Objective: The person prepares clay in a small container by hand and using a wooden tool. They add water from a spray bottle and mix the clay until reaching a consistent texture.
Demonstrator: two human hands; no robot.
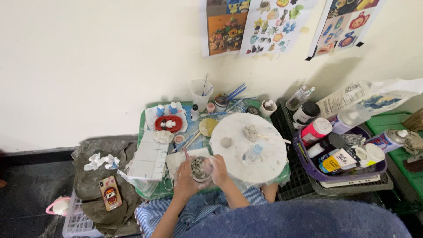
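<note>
Both of my hands wrap a small round cup of grey clay (199,168) at the near edge of a low green table (143,132). My left hand (185,180) grips its left side and my right hand (218,169) cups its right side. Just beyond them lies a round white work board (269,163) dusted with clay. On it sit a small grey clay ball (226,142), a lump of clay (251,132), a thin wooden tool (274,139) and a small clear plastic bottle (252,153).
A red dish with small white figures (168,123), a white tile palette (150,161), a cup of brushes (202,94) and small jars stand on the table. A purple basket of paint bottles and spray cans (339,176) is at the right. A phone (110,192) lies on dark cloth at the left.
</note>
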